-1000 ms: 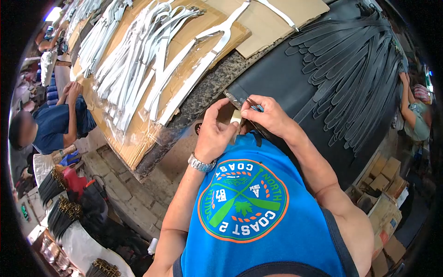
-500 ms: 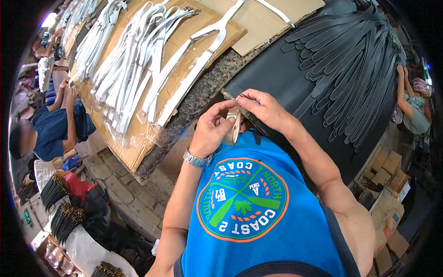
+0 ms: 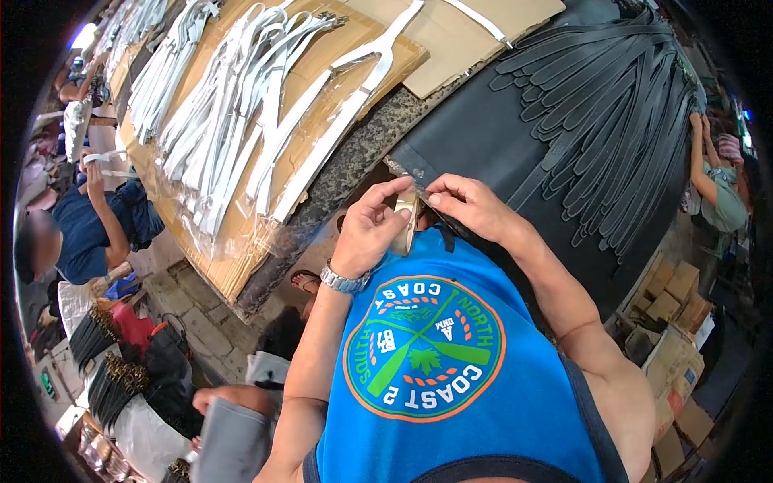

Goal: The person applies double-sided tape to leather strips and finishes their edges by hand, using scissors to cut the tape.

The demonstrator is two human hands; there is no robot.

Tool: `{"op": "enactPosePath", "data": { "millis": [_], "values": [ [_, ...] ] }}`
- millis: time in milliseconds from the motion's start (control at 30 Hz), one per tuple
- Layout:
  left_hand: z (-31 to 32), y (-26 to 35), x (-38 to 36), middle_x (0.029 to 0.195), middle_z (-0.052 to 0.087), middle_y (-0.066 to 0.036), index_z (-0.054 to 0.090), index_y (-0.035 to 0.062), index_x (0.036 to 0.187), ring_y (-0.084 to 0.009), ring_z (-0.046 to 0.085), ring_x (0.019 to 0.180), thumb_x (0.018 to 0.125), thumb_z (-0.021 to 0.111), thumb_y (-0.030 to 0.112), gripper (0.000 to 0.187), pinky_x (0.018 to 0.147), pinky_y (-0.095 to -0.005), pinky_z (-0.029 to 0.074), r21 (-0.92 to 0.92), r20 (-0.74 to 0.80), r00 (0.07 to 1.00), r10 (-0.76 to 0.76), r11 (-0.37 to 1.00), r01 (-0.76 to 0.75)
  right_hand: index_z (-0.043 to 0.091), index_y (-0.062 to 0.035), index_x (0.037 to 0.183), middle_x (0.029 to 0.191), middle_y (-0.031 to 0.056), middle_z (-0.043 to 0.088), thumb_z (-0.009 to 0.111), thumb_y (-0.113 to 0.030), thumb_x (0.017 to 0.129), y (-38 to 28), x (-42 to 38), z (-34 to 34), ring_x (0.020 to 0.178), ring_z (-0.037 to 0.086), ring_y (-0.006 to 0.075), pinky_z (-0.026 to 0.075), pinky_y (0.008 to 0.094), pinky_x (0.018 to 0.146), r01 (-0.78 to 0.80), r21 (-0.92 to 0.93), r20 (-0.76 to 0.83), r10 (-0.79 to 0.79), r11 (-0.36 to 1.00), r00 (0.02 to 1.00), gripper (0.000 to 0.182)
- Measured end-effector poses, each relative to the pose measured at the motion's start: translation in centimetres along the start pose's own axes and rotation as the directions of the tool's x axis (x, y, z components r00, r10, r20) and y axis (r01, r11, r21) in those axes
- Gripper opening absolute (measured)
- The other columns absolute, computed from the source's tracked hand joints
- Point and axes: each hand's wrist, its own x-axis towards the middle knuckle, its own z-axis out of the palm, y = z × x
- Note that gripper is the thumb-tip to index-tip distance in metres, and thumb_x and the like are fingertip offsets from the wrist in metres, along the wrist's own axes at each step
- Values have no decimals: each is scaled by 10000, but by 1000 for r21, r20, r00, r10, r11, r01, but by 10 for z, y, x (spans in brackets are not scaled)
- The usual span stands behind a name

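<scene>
In front of my blue shirt, my left hand [image 3: 372,228] pinches a gold-coloured metal belt buckle [image 3: 405,224] between thumb and fingers. My right hand [image 3: 477,208] is closed at the buckle's right edge, thumb and forefinger pressed together. A thin dark strip shows beneath those fingertips; what exactly they grip is too small to tell. Many black belt straps [image 3: 596,121] lie fanned out on the dark-covered table [image 3: 475,145] ahead and to the right.
White suspenders [image 3: 241,121] in clear plastic lie on cardboard [image 3: 415,60] at the left. A person in a dark shirt [image 3: 88,233] sits there holding a white strap. Another person [image 3: 717,193] is at far right, near cardboard boxes [image 3: 672,298]. Someone's grey-clothed leg [image 3: 233,435] shows lower left.
My right hand has moved slightly down and right, and the buckle has turned a little in my left hand. A passer-by has appeared at lower left. The seated person has raised a white strap.
</scene>
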Motion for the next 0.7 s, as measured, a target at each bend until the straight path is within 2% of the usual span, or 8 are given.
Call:
{"op": "enactPosePath", "data": {
  "millis": [100, 200, 300, 400, 700],
  "values": [
    [-2, -2, -2, 1312, 629, -62, 549, 8, 1393, -59, 618, 969, 934, 663, 36, 474, 856, -229, 517, 94, 19, 1000, -17, 995, 15, 672, -19, 1079, 881, 49, 687, 616, -307, 985, 3, 4, 1, 778, 626, 120, 511, 294, 673, -86, 144, 70, 76, 986, 995, 308],
    [-4, 5, -4, 1324, 614, -60, 545, 6, 1397, -76, 620, 1009, 929, 658, 23, 482, 876, -237, 516, 154, 23, 999, -35, 988, 31, 684, -31, 1055, 865, 24, 678, 619, -307, 987, -1, 6, -1, 775, 615, 101, 503, 276, 667, -107, 157, 104, 91, 982, 990, 292],
    [-5, -5, -4, 1330, 599, -58, 545, 6, 1395, -81, 616, 1025, 925, 654, 14, 482, 874, -238, 513, 159, 24, 999, 24, 987, -27, 692, -36, 1027, 850, 15, 668, 622, -303, 988, 3, 7, -1, 762, 602, 94, 492, 272, 643, -118, 187, 154, 90, 975, 984, 279],
    [-3, -6, -5, 1338, 586, -62, 553, 6, 1386, -79, 612, 1017, 923, 650, 9, 474, 862, -234, 510, 110, 25, 1000, 3, 994, -6, 694, -36, 1000, 820, 7, 657, 623, -301, 989, 4, 8, 2, 726, 585, 87, 479, 266, 615, -137, 224, 143, 107, 965, 984, 274],
    [-2, -2, -7, 1316, 592, -44, 554, 15, 1388, -49, 600, 927, 913, 645, -6, 484, 802, -214, 499, 132, 27, 1000, -10, 991, 7, 698, -46, 960, 774, 4, 646, 639, -294, 984, 8, 11, 3, 684, 570, 79, 462, 259, 586, -159, 235, 156, 125, 959, 980, 256]
  ]
}}
